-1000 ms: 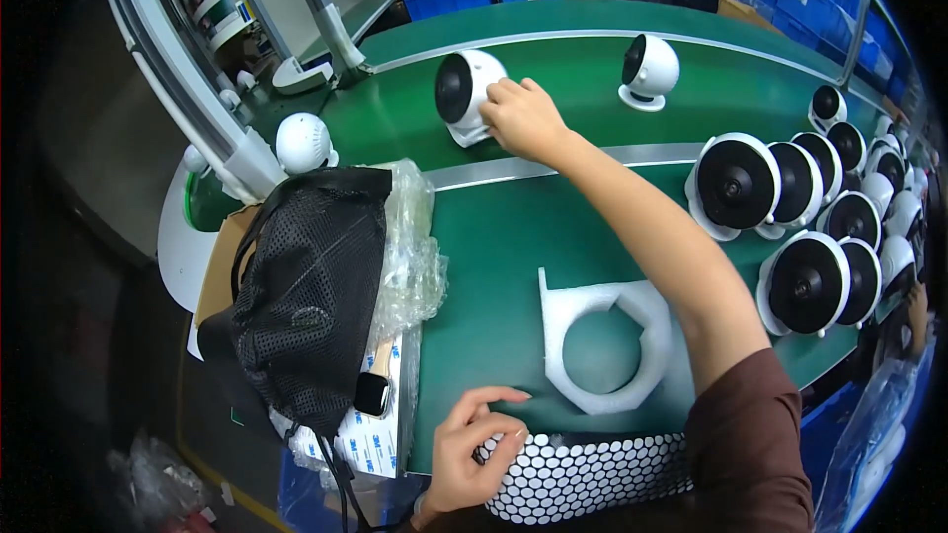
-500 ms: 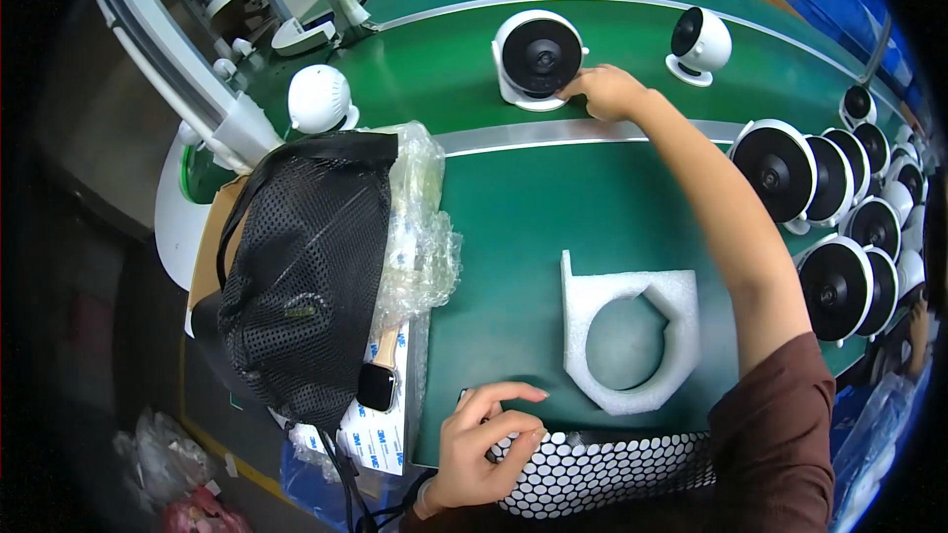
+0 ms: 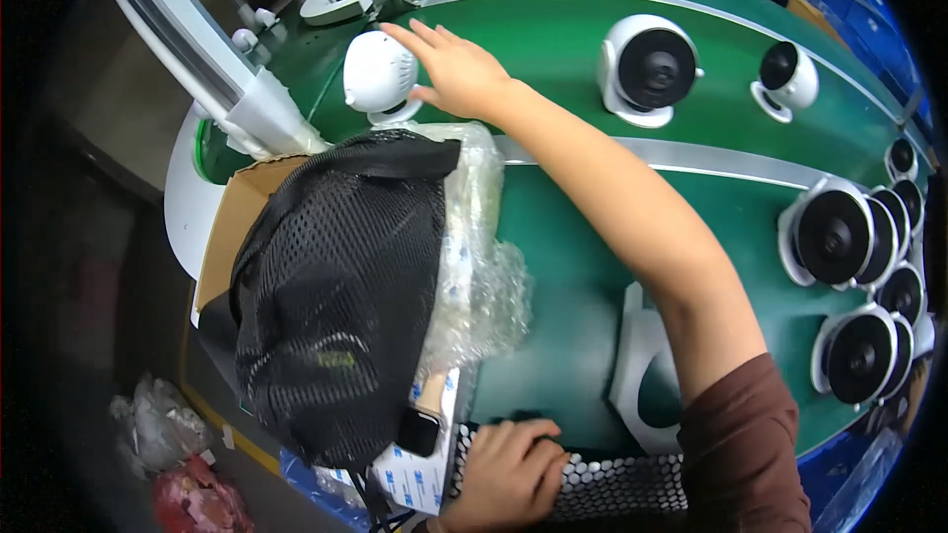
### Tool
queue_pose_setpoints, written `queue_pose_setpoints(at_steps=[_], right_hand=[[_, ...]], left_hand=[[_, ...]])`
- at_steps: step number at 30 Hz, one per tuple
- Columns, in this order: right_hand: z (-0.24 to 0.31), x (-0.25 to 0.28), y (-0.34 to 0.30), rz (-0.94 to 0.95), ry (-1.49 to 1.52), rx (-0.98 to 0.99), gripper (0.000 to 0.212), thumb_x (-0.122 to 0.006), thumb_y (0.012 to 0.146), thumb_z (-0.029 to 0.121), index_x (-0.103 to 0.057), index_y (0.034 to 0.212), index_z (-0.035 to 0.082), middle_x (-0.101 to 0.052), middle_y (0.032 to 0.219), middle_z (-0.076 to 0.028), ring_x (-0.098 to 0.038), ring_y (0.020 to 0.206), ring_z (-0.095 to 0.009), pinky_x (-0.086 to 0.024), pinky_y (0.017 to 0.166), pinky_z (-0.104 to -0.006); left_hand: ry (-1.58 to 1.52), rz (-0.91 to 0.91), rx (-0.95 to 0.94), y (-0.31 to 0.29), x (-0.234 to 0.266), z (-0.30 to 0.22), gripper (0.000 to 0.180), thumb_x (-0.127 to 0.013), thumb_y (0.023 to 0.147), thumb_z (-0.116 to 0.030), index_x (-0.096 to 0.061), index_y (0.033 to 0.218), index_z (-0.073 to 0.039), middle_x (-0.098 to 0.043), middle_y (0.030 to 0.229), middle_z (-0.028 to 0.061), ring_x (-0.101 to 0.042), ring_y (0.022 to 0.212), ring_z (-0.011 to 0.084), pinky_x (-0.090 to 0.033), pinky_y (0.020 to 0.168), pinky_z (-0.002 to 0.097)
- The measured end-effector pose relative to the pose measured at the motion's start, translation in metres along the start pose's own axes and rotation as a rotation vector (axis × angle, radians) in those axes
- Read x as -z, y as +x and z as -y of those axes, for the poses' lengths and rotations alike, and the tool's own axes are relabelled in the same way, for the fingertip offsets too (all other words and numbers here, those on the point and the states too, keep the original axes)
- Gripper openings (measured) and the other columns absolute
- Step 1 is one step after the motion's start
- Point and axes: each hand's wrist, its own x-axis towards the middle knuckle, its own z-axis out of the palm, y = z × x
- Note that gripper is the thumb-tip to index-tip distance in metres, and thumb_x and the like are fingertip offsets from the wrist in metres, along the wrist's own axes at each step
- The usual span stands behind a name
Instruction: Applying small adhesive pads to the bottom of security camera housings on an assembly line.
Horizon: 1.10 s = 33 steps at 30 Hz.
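While the right hand stretches far across the green conveyor table, its fingers are spread open and lie vs. the right flank of a small white dome camera, touching it but not closed round it; from the head view I can't quite tell whether the palm bears on it too. That camera stands upright on its base at the table's far left, just behind a black mesh bag that sits atop a heap of bubble-wrap pouches and a cardboard flap. Left hand is at the near edge, knuckles curled down, fingers bent onto a black sheet w/ white hexagon dots; whether it pinches the sheet or just presses is unclear. Beside the right forearm lies a white foam insert w/ a round cut-out, partly hidden by the arm. Further back stand a big white round camera and a smaller one, well apart. Along the right rim, rows of like black-faced units are packed touching.
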Motion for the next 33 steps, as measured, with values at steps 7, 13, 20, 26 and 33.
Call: queue_pose_setpoints(at_steps=[7,13,20,26,33], right_hand=[[-0.004,-0.035,0.033,0.097,0.045,-0.022,0.102,-0.081,0.050,0.028,-0.022,0.133,0.039,-0.020,0.136,-0.019,-0.029,0.121,-0.042,-0.033,0.097,-0.0481],[-0.022,0.044,0.024,-0.117,0.478,-0.297,0.106,-0.076,0.047,0.050,-0.030,0.131,0.006,-0.049,0.114,-0.025,-0.050,0.105,-0.035,-0.042,0.089,-0.0376],[0.031,0.215,-0.121,0.241,0.987,-0.818,0.047,-0.044,0.086,0.042,-0.047,0.119,0.009,-0.057,0.110,-0.007,-0.056,0.098,-0.014,-0.045,0.085,-0.0343],[0.063,0.237,-0.229,0.297,0.948,-1.120,0.062,-0.044,0.077,0.054,-0.048,0.118,0.008,-0.054,0.109,-0.016,-0.062,0.086,-0.022,-0.057,0.058,-0.0334],[0.049,0.245,-0.225,0.592,0.004,-0.451,0.062,-0.034,0.084,0.054,-0.063,0.096,0.001,-0.060,0.103,-0.018,-0.056,0.089,-0.033,-0.042,0.084,-0.0362]], left_hand=[[0.039,-0.004,-0.047,0.008,0.006,0.001,0.011,-0.060,0.071,-0.008,-0.052,0.079,-0.005,-0.052,0.088,0.0089,-0.049,0.071,0.0267,-0.037,0.063,0.0347],[-0.022,-0.042,0.003,0.003,0.002,0.000,0.010,-0.061,0.071,-0.008,-0.053,0.074,-0.004,-0.053,0.084,0.0100,-0.050,0.072,0.0265,-0.036,0.064,0.0357],[-0.047,-0.047,-0.277,-0.002,-0.017,-0.011,0.005,-0.058,0.070,-0.005,-0.054,0.068,-0.003,-0.051,0.120,0.0158,-0.056,0.089,0.0252,-0.037,0.080,0.0340],[-0.232,0.035,-0.329,0.007,-0.052,-0.027,0.009,-0.056,0.076,-0.009,-0.053,0.072,-0.001,-0.044,0.126,0.0200,-0.051,0.093,0.0340,-0.035,0.087,0.0367],[-0.366,-0.022,-0.275,-0.007,-0.054,-0.044,0.005,-0.058,0.073,-0.007,-0.056,0.072,-0.003,-0.052,0.107,0.0145,-0.049,0.095,0.0274,-0.038,0.081,0.0354]])
